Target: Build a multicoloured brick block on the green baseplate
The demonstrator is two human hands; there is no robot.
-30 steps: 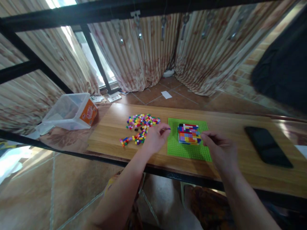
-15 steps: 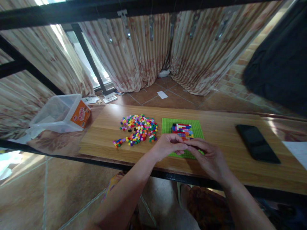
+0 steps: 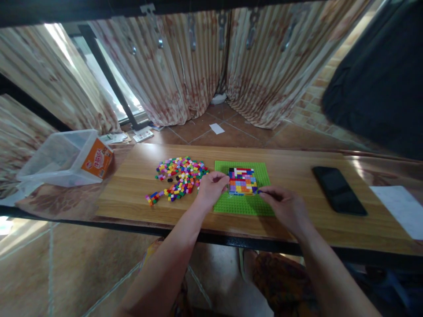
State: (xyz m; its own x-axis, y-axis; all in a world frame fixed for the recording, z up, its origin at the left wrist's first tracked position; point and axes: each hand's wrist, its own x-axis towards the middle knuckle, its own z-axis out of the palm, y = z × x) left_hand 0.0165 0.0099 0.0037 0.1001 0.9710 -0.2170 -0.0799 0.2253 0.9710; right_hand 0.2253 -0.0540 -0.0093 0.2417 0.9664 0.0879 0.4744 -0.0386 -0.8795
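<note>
A block of multicoloured toy bricks (image 3: 243,181) sits on the green studded baseplate (image 3: 244,206). My left hand (image 3: 211,187) is at the plate's left side, thumb and forefinger pinched together close to the block's left edge. Whatever lies between those fingertips is too small to make out. On the other side, my right hand (image 3: 286,202) pinches a small dark blue brick (image 3: 260,191) beside the block's lower right corner. I cannot tell if that brick touches the block. Loose coloured bricks (image 3: 185,174) lie heaped left of the plate.
A clear plastic tub (image 3: 66,163) with an orange label stands left of the wooden board (image 3: 128,189). To the right lie a black phone (image 3: 339,189) and a white sheet of paper (image 3: 398,207). Curtains (image 3: 185,79) hang behind.
My hands were together over the baseplate's front and have parted, left hand to the left, right hand slightly lower right of the block. The brick block is now uncovered. The view has shifted slightly.
</note>
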